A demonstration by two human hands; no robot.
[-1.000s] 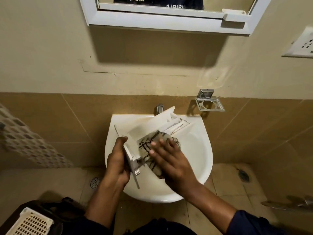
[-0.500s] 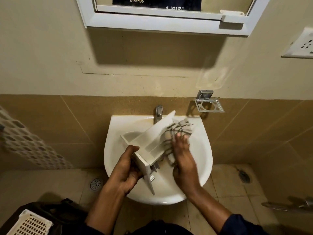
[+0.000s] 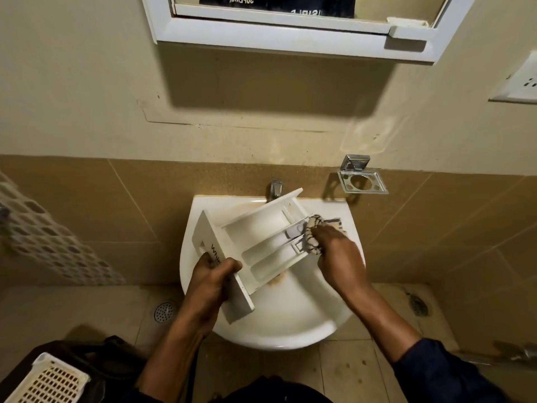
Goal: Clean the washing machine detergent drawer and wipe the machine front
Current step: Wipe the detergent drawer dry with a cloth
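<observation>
A white detergent drawer (image 3: 261, 237) lies tilted over the white sink (image 3: 290, 324), its compartments facing up and its front panel toward me. My left hand (image 3: 213, 282) grips that front panel at the lower left. My right hand (image 3: 338, 255) presses a white cloth with dark lines (image 3: 312, 235) against the drawer's far right end. The washing machine is not in view.
A tap (image 3: 275, 188) stands at the sink's back edge. A metal soap holder (image 3: 361, 181) is fixed to the tiled wall on the right. A mirror cabinet (image 3: 290, 33) hangs above. A white perforated basket (image 3: 46, 382) sits at bottom left, and floor drains (image 3: 165, 311) lie beside the sink.
The drawer has turned so its open compartments face up. My right hand has moved the cloth from the middle of the drawer out to its far right end.
</observation>
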